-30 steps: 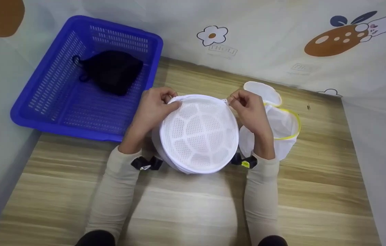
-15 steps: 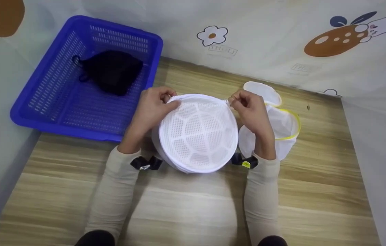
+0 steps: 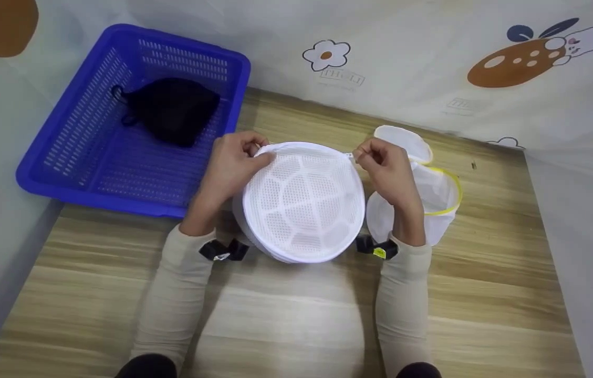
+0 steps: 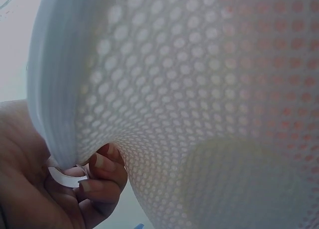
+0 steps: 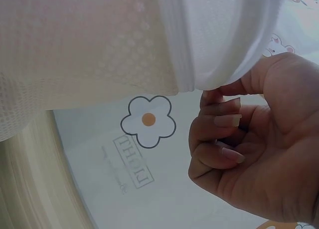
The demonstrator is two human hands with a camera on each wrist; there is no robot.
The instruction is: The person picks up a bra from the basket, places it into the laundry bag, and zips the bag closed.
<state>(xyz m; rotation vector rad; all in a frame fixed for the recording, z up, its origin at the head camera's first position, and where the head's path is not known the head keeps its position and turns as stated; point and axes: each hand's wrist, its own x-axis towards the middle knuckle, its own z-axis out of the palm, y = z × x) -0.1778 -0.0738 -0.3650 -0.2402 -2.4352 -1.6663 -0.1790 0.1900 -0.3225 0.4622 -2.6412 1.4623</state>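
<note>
A round white mesh laundry bag [image 3: 304,205] with a zipped rim stands upright between the two hands in the head view. At its upper left, my left hand [image 3: 233,165] pinches the rim between thumb and fingers; in the left wrist view the fingers of that hand [image 4: 102,179] bunch the honeycomb mesh [image 4: 149,79] below the zipper band. My right hand [image 3: 388,168] pinches the small white zipper pull [image 3: 349,155] at the upper right rim. In the right wrist view, the right hand's fingers [image 5: 214,134] curl just under the rim, where the lid edge parts from the bag's side.
A blue plastic basket [image 3: 133,202] at the left holds a black cloth bag [image 3: 173,110] with cord loops. Behind the right forearm stands a smaller white bag [image 3: 440,223] with yellow trim, its lid [image 3: 405,142] folded back. A patterned curtain [image 3: 406,31] borders the wooden surface [image 3: 496,294].
The mesh laundry bag's top has shifted slightly up and left in the head view. My right hand has drifted a little to the right, still pinching at the rim.
</note>
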